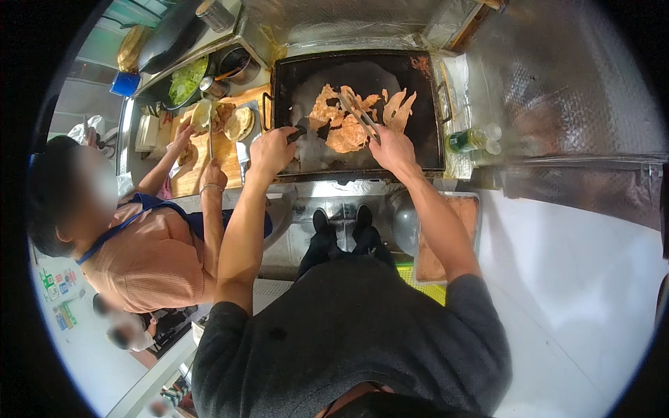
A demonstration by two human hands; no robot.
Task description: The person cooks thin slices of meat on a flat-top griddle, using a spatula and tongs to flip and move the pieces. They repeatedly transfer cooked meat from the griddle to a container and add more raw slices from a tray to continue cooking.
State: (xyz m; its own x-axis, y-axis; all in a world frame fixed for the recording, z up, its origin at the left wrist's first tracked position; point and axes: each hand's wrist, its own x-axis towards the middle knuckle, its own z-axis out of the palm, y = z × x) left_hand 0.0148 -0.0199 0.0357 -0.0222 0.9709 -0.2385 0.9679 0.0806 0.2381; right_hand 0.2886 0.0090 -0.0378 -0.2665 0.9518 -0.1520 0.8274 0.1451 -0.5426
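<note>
My left hand (272, 152) grips the black handle (297, 134) of a tool at the griddle's near left part; the rest of that tool is hard to make out. Metal tongs (358, 114) are in my right hand (394, 150), their tips among thin browned slices of meat (347, 135). The slices lie on a dark flat griddle (366, 163) with a raised rim. One more piece of meat (399, 111) lies apart, right of the tongs.
At left, a co-worker's hand (213, 176) holds a knife over a wooden board (196, 170) with round flatbreads (240, 124) and meat. Lettuce (189, 81) fills a bowl behind. A green-labelled bottle (465, 140) stands right of the griddle; a tray of brown food (431, 251) sits below my right forearm.
</note>
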